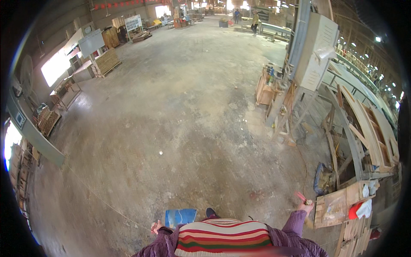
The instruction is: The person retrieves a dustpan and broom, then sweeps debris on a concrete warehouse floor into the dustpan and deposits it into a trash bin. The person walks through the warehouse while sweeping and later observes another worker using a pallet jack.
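My left hand (157,226) is low in the picture, left of my body, with its fingers curled. What it holds, if anything, is too small to make out. Just right of it is a blue, flat-looking piece (180,217) with pale patches; I cannot tell if the hand touches it. On the other side, my right hand (305,207) is closed around a thin object with a red end (301,196) and a small round pale tip. The rest of that object is hidden in the hand. One dark shoe (210,212) shows between my hands.
A wooden crate (329,210) with a red and white item on it stands by my right hand. Beyond are wooden frames (372,128), a grey cabinet (317,51) and a bottle-topped stand (267,88). A pallet stack (105,63) is far left; people (254,22) stand far off.
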`<state>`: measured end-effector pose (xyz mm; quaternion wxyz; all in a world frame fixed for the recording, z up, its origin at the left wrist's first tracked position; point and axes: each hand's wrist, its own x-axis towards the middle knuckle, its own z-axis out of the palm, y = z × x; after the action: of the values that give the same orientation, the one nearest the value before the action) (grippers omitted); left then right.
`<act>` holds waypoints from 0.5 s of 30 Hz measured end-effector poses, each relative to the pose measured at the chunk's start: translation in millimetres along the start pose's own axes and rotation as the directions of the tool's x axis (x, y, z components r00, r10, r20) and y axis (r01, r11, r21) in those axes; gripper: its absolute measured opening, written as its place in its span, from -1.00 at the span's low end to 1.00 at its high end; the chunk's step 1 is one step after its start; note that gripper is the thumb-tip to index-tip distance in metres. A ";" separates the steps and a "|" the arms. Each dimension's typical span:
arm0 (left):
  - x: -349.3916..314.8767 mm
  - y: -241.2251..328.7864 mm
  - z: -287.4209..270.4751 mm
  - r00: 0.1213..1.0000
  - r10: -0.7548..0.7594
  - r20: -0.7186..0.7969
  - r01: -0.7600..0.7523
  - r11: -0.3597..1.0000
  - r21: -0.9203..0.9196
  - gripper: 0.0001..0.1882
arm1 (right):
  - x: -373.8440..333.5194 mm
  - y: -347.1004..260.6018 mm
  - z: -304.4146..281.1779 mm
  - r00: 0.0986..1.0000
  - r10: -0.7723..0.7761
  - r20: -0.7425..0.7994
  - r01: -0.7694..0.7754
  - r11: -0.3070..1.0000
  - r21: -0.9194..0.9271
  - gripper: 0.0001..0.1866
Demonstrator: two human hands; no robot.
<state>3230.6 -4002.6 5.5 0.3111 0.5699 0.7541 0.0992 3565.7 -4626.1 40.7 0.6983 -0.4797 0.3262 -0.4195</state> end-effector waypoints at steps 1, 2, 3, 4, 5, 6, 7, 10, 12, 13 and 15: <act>9.7 23.2 3.0 0.995 0.088 0.040 -0.090 0.994 0.054 -0.56 | -4.3 1.4 41.5 0.992 0.126 0.015 -0.126 0.970 0.208 -0.92; 29.5 43.6 -4.4 0.996 0.072 -0.050 -0.066 0.991 0.116 -0.56 | -25.4 21.0 87.2 0.955 0.290 0.057 -0.290 0.882 0.371 -0.94; 42.9 64.8 -2.2 0.988 0.061 -0.144 -0.045 0.993 0.107 -0.55 | -38.9 26.0 129.3 0.903 0.412 0.120 -0.408 0.739 0.536 -0.92; 58.4 81.6 -0.1 0.964 0.061 -0.258 -0.036 0.994 0.101 -0.55 | -51.5 31.3 162.7 0.882 0.440 0.171 -0.455 0.696 0.555 -0.92; 73.2 96.8 4.9 0.933 0.069 -0.354 -0.044 0.996 0.077 -0.54 | -63.2 37.2 194.4 0.861 0.457 0.225 -0.496 0.649 0.577 -0.92; 88.8 116.8 14.2 0.886 0.087 -0.456 -0.071 0.996 0.052 -0.53 | -66.6 38.5 224.1 0.845 0.435 0.312 -0.531 0.615 0.583 -0.91; 103.8 127.9 23.1 0.901 0.044 -0.432 -0.044 0.999 0.009 -0.54 | -70.6 40.2 262.0 0.815 0.401 0.418 -0.579 0.572 0.581 -0.90; 137.8 192.7 56.9 0.951 -0.064 -0.302 0.051 0.997 -0.051 -0.54 | -83.3 57.9 357.6 0.725 0.454 0.518 -0.689 0.471 0.551 -0.89; 162.8 234.8 52.6 0.933 -0.121 -0.339 0.096 0.991 -0.090 -0.54 | -122.3 100.5 439.4 0.643 0.572 0.508 -0.765 0.451 0.459 -0.87; 174.6 261.6 53.1 0.921 -0.142 -0.364 0.110 0.988 -0.108 -0.54 | -145.5 125.2 479.1 0.613 0.554 0.562 -0.785 0.510 0.353 -0.86; 193.5 312.6 59.6 0.905 -0.202 -0.375 0.154 0.976 -0.154 -0.55 | -192.9 172.5 562.9 0.511 0.542 0.667 -0.830 0.513 0.219 -0.82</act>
<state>3484.3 -3733.1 47.3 0.1972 0.4477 0.8422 0.2265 4011.8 -4197.2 72.3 0.9675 -0.1879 0.1687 -0.0154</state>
